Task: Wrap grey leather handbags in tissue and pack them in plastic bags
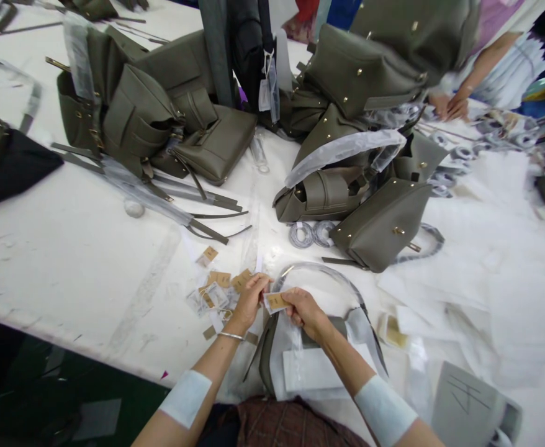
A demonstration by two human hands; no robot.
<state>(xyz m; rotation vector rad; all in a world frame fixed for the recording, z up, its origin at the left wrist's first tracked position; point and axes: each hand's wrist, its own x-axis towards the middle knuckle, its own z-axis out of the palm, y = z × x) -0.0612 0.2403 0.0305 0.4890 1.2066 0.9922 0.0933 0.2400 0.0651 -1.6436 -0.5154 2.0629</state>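
Observation:
My right hand (pixel 304 310) pinches a small tan tag in a clear sleeve (pixel 275 302). Close beside it, my left hand (pixel 254 297) has its fingers pressed together; what they hold is too small to make out. Both hands are above the near-left part of an olive handbag (pixel 267 354), which lies partly wrapped in white sheet close to my body. Its wrapped handle (pixel 333 271) arches beyond my hands. Left of my left hand is a loose pile of tan tags (pixel 220 279) and clear sleeves with strings.
Olive handbags (pixel 219 146) with long straps lie at the far left, and more bags (pixel 384 226) at the right. Rolled wrapped straps (pixel 301 234) sit between. White sheets (pixel 496 205) and a grey box (pixel 468 403) are at right. Another person's hands (pixel 454 104) work at the far right.

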